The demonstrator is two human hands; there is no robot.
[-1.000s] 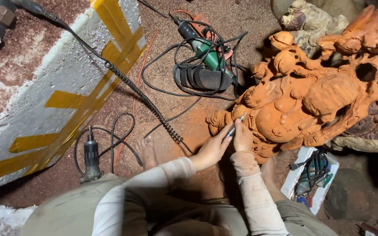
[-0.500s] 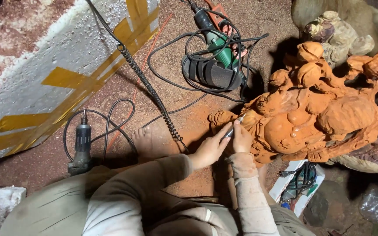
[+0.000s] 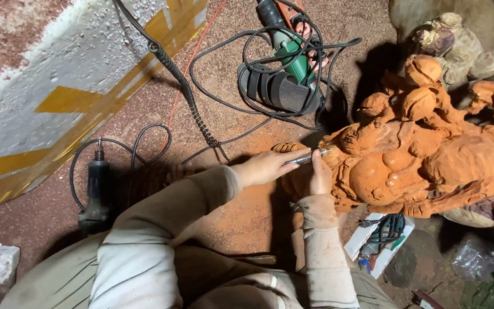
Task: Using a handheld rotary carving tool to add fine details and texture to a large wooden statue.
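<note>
Reddish sawdust covers the floor [image 3: 241, 217], where an orange wood carving [image 3: 430, 154] lies at the right. Both hands grip a slim metal carving tool [image 3: 307, 158]: left hand [image 3: 267, 167] clenched around its shaft, right hand [image 3: 320, 177] pinching near the tip against the carving. A green power tool [image 3: 293, 57] lies among black cables behind.

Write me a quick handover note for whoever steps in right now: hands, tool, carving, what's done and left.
Left hand: holds the slim metal carving tool, tip at the orange wood carving.
Right hand: fingers steady the tool near its tip, resting against the carving.
Done: most of the carving is already shaped into rounded forms.
Left: detail at the left edge, under the tip.
Nearby: green power tool, black rotary tool on the floor.
</note>
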